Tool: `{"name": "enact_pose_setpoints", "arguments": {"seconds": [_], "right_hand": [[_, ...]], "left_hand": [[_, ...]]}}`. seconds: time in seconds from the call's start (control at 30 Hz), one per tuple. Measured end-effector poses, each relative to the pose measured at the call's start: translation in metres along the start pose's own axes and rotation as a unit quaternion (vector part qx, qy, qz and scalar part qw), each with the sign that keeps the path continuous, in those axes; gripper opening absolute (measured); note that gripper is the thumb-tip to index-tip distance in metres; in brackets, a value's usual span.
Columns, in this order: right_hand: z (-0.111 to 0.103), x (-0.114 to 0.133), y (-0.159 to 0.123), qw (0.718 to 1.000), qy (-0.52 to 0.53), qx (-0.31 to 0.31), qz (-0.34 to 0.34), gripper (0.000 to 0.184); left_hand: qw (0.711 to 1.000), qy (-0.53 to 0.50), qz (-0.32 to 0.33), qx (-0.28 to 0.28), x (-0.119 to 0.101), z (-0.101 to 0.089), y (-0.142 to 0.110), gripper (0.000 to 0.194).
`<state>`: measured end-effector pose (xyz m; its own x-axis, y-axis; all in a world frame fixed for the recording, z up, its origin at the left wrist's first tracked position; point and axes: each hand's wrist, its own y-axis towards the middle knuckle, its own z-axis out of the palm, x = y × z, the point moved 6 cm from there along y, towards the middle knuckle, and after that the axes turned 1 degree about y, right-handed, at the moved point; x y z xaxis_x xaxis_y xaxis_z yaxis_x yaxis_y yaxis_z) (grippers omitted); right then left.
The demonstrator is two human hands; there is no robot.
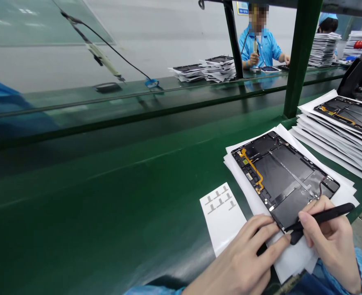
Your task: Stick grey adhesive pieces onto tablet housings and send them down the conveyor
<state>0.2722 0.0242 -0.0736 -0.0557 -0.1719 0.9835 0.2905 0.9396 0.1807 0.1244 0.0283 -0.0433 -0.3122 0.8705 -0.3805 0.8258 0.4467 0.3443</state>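
Note:
A tablet back housing (261, 164) with black inner parts and an orange flex cable lies tilted on white sheets. My right hand (331, 233) is closed round black tweezers (328, 214), whose tips meet the housing's near corner. My left hand (245, 254) rests palm down, its fingers apart along the near edge; one fingertip is close to the tweezer tips. Beneath the tweezers is a rounded black piece (296, 237); I cannot tell whether it belongs to them. Left of the housing lies a white card (219, 221) bearing several small grey T-shaped stickers.
A stack of papers (331, 139) with another housing (353, 112) on top stands at right. A green post (302, 57) rises behind the work. Across the bench, a co-worker (261, 45) in blue holds a hanging driver. Another driver (101, 59) hangs at left.

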Motion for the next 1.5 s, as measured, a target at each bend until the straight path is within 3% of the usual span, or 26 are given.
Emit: {"name": "enact_pose_setpoints", "arguments": {"seconds": [0.27, 0.47, 0.67, 1.07, 1.5], "right_hand": [[-0.003, -0.002, -0.003, 1.0, 0.026, -0.012, 0.001, 0.026], [-0.007, -0.004, -0.002, 0.999, 0.04, -0.003, -0.033, 0.028], [-0.007, -0.002, -0.003, 0.999, 0.025, -0.012, -0.017, 0.03], [-0.006, -0.004, -0.002, 0.999, 0.036, 0.015, 0.033, 0.033], [-0.005, -0.008, -0.001, 0.995, 0.068, 0.031, 0.059, 0.029]], "left_hand": [[1.0, -0.018, -0.004, 0.003, 0.001, 0.003, -0.002, 0.046], [0.996, -0.054, -0.044, -0.06, 0.012, -0.003, -0.004, 0.052], [0.999, -0.021, -0.038, -0.022, 0.013, 0.002, -0.003, 0.052], [0.998, -0.028, -0.063, -0.01, 0.015, 0.003, -0.003, 0.048], [0.999, -0.023, -0.037, -0.012, 0.014, 0.004, -0.002, 0.043]]}}
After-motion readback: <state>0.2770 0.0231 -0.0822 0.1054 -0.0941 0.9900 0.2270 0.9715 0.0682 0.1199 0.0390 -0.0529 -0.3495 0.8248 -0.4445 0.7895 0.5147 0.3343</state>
